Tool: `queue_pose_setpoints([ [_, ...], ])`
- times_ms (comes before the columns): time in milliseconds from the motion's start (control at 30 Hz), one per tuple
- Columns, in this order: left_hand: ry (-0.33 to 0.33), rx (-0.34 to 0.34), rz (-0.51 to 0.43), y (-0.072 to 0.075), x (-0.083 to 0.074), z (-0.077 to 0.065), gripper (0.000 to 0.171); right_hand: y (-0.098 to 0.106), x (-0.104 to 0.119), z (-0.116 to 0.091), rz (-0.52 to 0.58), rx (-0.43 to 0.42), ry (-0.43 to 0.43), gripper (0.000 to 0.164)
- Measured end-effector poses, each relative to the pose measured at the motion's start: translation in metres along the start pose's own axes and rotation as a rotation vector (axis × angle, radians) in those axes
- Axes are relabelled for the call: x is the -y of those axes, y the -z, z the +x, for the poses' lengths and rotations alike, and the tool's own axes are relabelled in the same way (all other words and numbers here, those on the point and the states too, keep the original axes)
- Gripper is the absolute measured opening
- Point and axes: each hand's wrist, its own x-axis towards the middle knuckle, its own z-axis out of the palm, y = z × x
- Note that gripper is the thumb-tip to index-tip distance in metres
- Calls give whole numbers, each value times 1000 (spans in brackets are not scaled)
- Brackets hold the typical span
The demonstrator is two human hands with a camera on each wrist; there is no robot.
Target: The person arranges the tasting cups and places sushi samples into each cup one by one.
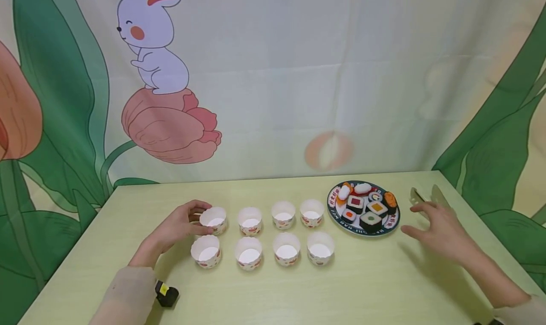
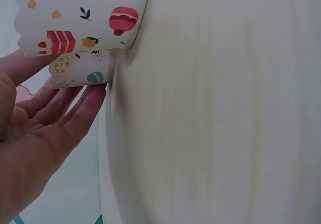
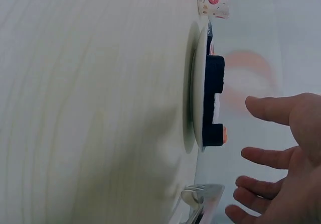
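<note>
Several white paper baking cups with printed patterns stand in two rows on the table. My left hand (image 1: 183, 223) holds the leftmost cup of the back row (image 1: 213, 220), its thumb at the front and fingers round the far left side. In the left wrist view, the fingers lie against this cup (image 2: 83, 69), and the nearer cup (image 2: 85, 15) partly covers the thumb. My right hand (image 1: 441, 232) hovers, fingers spread and holding nothing, just right of a round plate (image 1: 334, 211) of toy sushi (image 1: 371, 222).
Beyond the right hand lies cutlery (image 1: 415, 196), partly hidden; a fork (image 3: 196, 188) and a spoon (image 3: 191, 200) show in the right wrist view. A printed cloth (image 1: 273, 88) hangs behind the table. A black wrist device (image 1: 166, 294) sits at the left sleeve.
</note>
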Motion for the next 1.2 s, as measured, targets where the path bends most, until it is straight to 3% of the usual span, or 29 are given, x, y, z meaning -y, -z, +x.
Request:
queue_pose_setpoints([
  [200, 12, 9, 6, 2, 1, 0, 75, 2, -9, -1, -63, 1, -65, 73],
  [467, 7, 13, 25, 3, 3, -1, 69, 4, -27, 1, -69, -18, -101, 81],
  [800, -8, 34, 6, 4, 2, -3, 66, 10, -47, 3, -86, 51, -151, 94],
  [1200, 4, 34, 11, 5, 2, -3, 66, 13, -69, 7, -85, 121, -126, 93],
])
